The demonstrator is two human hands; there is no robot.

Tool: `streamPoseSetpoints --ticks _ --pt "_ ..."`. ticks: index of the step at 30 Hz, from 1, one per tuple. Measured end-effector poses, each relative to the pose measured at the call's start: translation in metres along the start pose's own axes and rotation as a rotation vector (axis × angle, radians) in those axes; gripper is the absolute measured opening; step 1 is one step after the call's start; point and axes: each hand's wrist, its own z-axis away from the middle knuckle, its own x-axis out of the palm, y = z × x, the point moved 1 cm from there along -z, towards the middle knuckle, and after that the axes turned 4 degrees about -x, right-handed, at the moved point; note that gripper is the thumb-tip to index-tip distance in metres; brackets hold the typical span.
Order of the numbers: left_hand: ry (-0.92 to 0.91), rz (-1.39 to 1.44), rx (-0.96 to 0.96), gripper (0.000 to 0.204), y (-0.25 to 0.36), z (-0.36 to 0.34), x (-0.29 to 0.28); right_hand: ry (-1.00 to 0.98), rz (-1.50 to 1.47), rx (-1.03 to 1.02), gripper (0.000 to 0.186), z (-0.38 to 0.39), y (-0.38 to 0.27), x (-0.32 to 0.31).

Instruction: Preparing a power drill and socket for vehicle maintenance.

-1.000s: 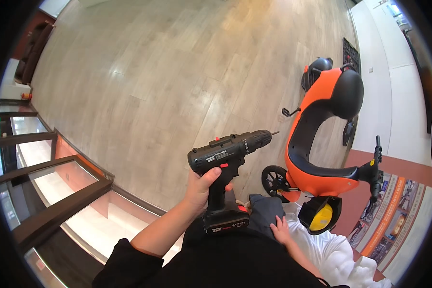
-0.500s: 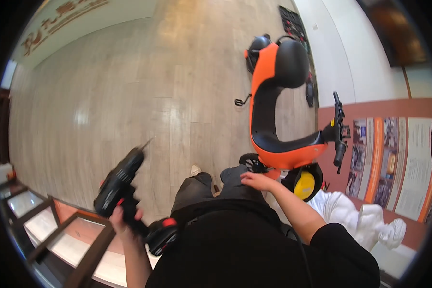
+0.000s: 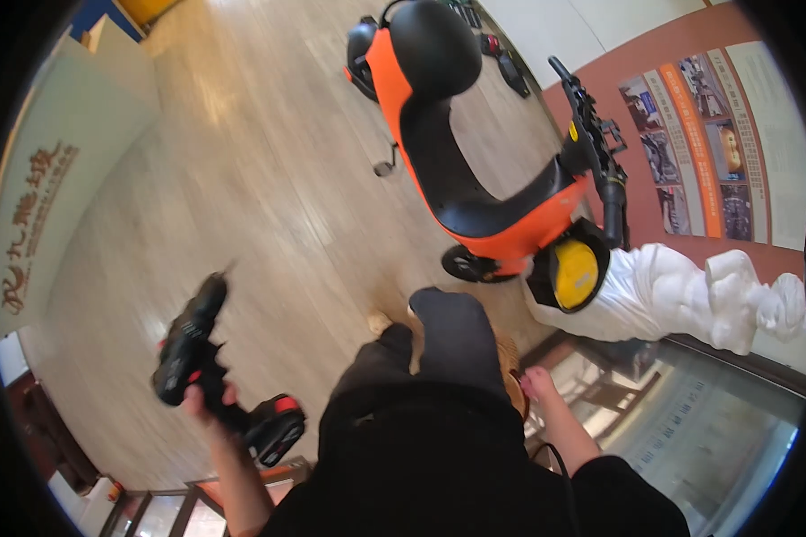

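My right hand [image 3: 536, 383] has left the right thigh [image 3: 457, 345] and is now just right of it; over my feed I cannot tell whether it grips anything. At near left, my left hand [image 3: 210, 415] grasps the drill [image 3: 184, 353] by its handle, swung out from the middle a second ago. Farther off, the orange scooter [image 3: 439, 148] now shows more leftward.

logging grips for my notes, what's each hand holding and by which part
The left hand holds the black cordless drill by its handle. The right hand is at a brown curved edge; whether it grips it cannot be told.
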Motion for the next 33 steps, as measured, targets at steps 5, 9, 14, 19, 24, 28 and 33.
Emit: streamPoseSetpoints --ticks 5,9,14,19,24,28,33 --pt "-0.178 0.062 -0.142 0.08 -0.009 -0.047 0.138 -0.098 -0.028 0.197 0.023 0.04 -0.036 0.096" --pt "-0.263 0.161 -0.335 0.069 -0.029 -0.097 0.184 -0.132 -0.078 0.138 0.031 -0.013 -0.069 0.173" --pt "-0.338 0.359 -0.475 0.082 -0.021 -0.168 0.203 -0.217 0.332 -0.474 0.039 -0.054 -0.226 0.293" --pt "-0.267 0.514 -0.573 0.065 0.051 -0.253 0.236 -0.793 -0.042 -0.876 0.032 0.086 -0.593 0.414" --pt "-0.391 0.704 -0.525 0.06 0.1 -0.343 0.27 -1.244 -0.161 -0.579 0.033 0.175 -0.762 0.496" --pt "-0.434 0.719 -0.49 0.059 0.123 -0.422 0.281 -1.122 -0.095 -0.631 0.025 0.157 -0.838 0.554" --pt "-0.473 0.508 -0.381 0.078 0.14 -0.543 0.301 -0.825 0.05 -0.897 0.02 0.117 -0.937 0.604"
